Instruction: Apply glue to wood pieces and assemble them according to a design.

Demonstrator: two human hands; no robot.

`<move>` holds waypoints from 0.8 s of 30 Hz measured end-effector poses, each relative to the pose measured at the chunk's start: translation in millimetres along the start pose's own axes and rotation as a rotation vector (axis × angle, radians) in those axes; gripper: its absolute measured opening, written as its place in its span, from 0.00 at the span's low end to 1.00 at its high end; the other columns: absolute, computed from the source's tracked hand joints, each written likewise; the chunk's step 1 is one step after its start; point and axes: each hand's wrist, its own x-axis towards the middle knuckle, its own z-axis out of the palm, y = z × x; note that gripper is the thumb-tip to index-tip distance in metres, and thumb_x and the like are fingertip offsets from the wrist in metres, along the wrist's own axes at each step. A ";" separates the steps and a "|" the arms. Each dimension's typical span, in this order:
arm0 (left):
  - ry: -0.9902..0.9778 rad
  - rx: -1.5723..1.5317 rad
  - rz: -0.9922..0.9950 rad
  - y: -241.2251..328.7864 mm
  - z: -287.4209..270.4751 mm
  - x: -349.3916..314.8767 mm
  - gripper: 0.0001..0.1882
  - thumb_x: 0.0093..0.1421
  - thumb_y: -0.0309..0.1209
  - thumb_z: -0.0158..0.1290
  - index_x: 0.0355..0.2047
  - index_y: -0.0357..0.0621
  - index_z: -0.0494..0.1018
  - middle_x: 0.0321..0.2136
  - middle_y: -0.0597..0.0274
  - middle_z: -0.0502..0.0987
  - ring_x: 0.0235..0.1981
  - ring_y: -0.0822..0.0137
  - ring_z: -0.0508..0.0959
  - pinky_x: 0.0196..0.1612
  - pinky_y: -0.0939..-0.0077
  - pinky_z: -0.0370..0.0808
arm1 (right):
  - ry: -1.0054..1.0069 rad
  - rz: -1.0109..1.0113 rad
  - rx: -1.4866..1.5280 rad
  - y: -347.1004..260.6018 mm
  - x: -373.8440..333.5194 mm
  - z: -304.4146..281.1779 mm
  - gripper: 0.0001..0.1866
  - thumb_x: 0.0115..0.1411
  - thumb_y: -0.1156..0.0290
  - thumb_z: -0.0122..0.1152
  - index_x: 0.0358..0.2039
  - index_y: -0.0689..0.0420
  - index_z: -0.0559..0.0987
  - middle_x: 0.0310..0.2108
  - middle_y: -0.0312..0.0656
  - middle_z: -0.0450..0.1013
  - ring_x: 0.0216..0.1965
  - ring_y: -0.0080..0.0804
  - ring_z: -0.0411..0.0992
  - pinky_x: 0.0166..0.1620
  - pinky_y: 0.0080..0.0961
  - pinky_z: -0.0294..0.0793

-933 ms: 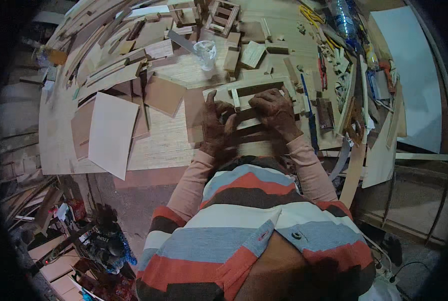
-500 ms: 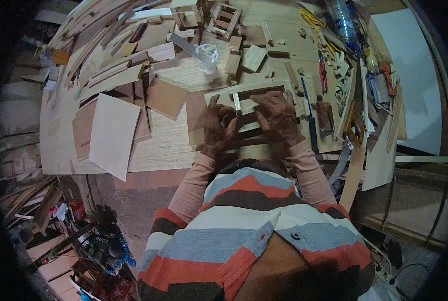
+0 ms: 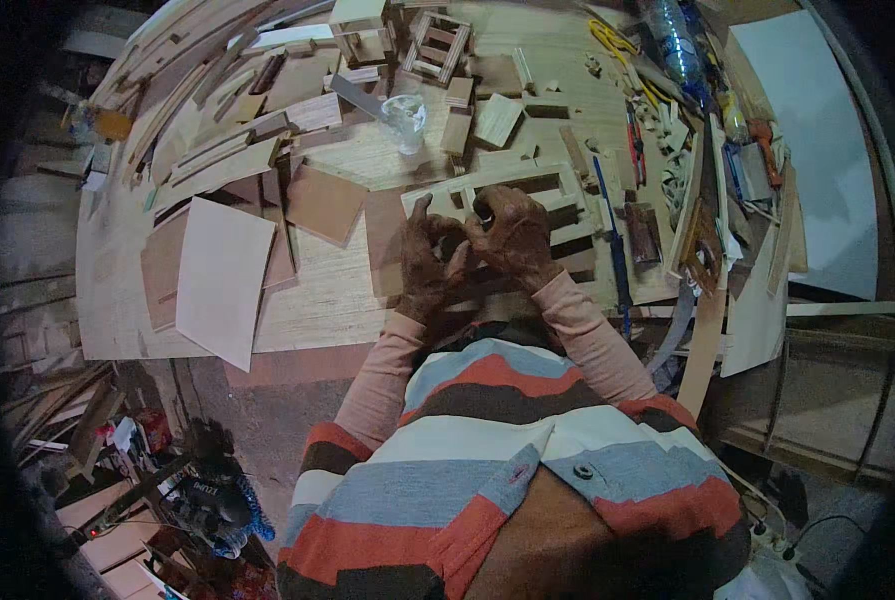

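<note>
Running left-right, frame (image 3: 559, 200) has left hand (image 3: 430, 262) at its left end, right hand (image 3: 512, 235) over mid-span, both curled, can't tell grip.

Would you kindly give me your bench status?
Left hand and right hand close together over wooden frame. Grip unclear. Frame partly hidden. Plastic cup beyond, seemingly not obstructing.

there are two hands (image 3: 432, 262) (image 3: 513, 240) and one translucent cup (image 3: 404, 124).
</note>
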 end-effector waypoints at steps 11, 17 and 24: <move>0.022 0.023 0.058 1.0 0.0 1.0 0.43 0.56 0.24 0.63 0.68 0.39 0.52 0.31 0.63 0.74 0.32 0.70 0.73 0.38 0.76 0.71 | 0.128 -0.128 0.017 3.2 -2.9 12.2 0.07 0.50 0.71 0.69 0.25 0.56 0.78 0.24 0.42 0.74 0.29 0.44 0.75 0.34 0.39 0.74; 0.016 0.086 0.021 4.1 -1.5 2.9 0.43 0.54 0.28 0.66 0.66 0.35 0.57 0.37 0.58 0.77 0.42 0.59 0.77 0.51 0.65 0.73 | 0.146 -0.127 0.032 1.6 -3.9 11.7 0.07 0.50 0.71 0.69 0.25 0.57 0.78 0.24 0.43 0.74 0.29 0.44 0.75 0.34 0.38 0.74; 0.031 0.042 0.013 15.5 -11.8 8.0 0.35 0.59 0.25 0.60 0.65 0.38 0.59 0.40 0.54 0.78 0.41 0.63 0.79 0.45 0.70 0.75 | 0.108 -0.076 -0.002 -4.4 -1.8 6.4 0.08 0.50 0.69 0.70 0.25 0.56 0.79 0.25 0.43 0.75 0.30 0.44 0.76 0.34 0.38 0.75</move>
